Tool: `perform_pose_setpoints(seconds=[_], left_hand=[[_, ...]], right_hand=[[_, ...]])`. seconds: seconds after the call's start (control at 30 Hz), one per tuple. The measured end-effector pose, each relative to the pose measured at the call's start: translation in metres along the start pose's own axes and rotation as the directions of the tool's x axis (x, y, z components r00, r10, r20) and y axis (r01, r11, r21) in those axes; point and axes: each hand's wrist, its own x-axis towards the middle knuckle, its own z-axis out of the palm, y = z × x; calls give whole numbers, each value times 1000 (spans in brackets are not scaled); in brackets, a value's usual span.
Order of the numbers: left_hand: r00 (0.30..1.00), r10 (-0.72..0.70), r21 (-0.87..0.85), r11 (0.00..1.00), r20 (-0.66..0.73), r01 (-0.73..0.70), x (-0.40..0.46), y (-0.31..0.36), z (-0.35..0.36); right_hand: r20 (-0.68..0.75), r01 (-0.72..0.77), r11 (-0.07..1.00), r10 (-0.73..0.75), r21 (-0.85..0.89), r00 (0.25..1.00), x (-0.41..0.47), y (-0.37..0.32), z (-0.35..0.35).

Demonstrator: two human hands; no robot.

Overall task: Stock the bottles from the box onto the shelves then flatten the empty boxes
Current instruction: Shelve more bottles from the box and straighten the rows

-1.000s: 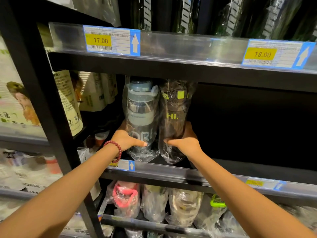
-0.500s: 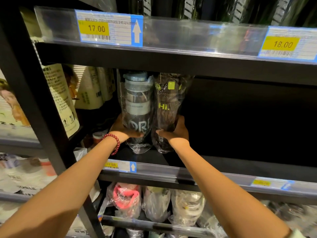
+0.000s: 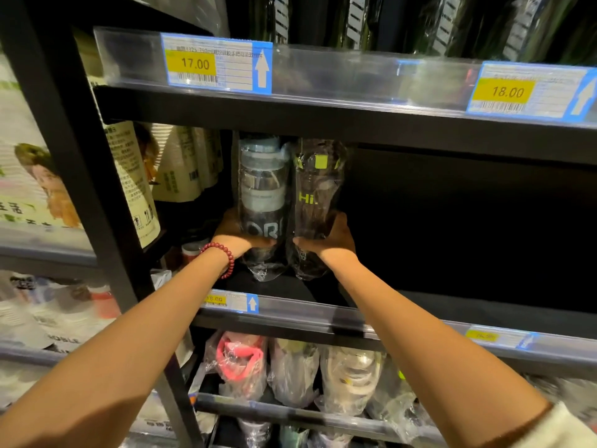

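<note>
Two plastic-wrapped bottles stand side by side deep on the middle shelf [image 3: 420, 321]. The left one is a dark bottle with a grey-blue lid [image 3: 263, 195]. The right one is a dark bottle with green "Hi." lettering [image 3: 315, 192]. My left hand [image 3: 234, 236], with a red bead bracelet at the wrist, grips the lower part of the grey-lidded bottle. My right hand [image 3: 332, 242] grips the lower part of the "Hi." bottle. Both bottles are upright and touch each other. No box is in view.
The shelf to the right of the bottles is dark. A black upright post [image 3: 80, 189] stands on the left, with pale packaged goods [image 3: 181, 163] behind it. Wrapped bottles [image 3: 242, 360] fill the shelf below. The shelf above [image 3: 355, 79] carries price tags 17.00 and 18.00.
Both hands have pushed the two bottles farther back on the shelf, away from the front edge. The grips are unchanged.
</note>
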Motion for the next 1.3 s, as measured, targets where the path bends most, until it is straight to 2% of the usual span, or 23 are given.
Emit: perform_pose_setpoints(seconds=[0.2, 0.3, 0.43, 0.5, 0.6, 0.7, 0.77, 0.83, 0.9, 0.93, 1.0, 1.1, 1.2, 1.3], left_hand=[[983, -79, -57, 996, -165, 70, -46, 3, -5], [979, -74, -137, 989, -187, 49, -83, 8, -8], [965, -83, -253, 967, -249, 18, -155, 3, -9], [952, -96, -261, 965, -290, 18, -196, -8, -6], [923, -197, -240, 964, -331, 119, -264, -37, 4], [868, -345, -258, 930, -357, 263, -336, -84, 13], [813, -475, -299, 872, -335, 387, -386, -119, 14], [724, -607, -364, 788, -327, 497, -432, -157, 11], [591, -726, -436, 686, -353, 583, -477, -188, 8], [524, -771, -474, 637, -363, 608, -498, -204, 6], [407, -832, -491, 552, -378, 674, -537, -230, 5], [278, -893, -539, 438, -354, 720, -585, -269, 2], [173, -932, -574, 334, -318, 748, -620, -309, -2], [63, -972, -664, 201, -225, 720, -645, -351, -6]], right_hand=[[-56, 30, 984, -21, 176, 998, -37, 6, -30], [-3, 58, 963, -59, 263, 998, -70, 6, -46], [137, 100, 914, -167, 394, 976, -114, 6, -56], [229, 127, 905, -235, 406, 945, -139, 15, -52], [420, 114, 921, -276, 373, 865, -185, 41, -32], [606, 50, 957, -221, 286, 764, -236, 79, 1], [734, -18, 982, -129, 190, 667, -273, 103, 22], [826, -85, 991, -35, 100, 563, -308, 122, 41], [893, -106, 994, 50, -2, 448, -339, 141, 58], [922, -163, 985, 120, -63, 368, -353, 147, 68], [945, -210, 967, 200, -147, 260, -381, 166, 96], [949, -7, 978, 204, -209, 240, -420, 195, 136], [950, 69, 959, 262, -276, 169, -454, 213, 173], [939, 116, 937, 312, -329, 144, -483, 234, 220]])
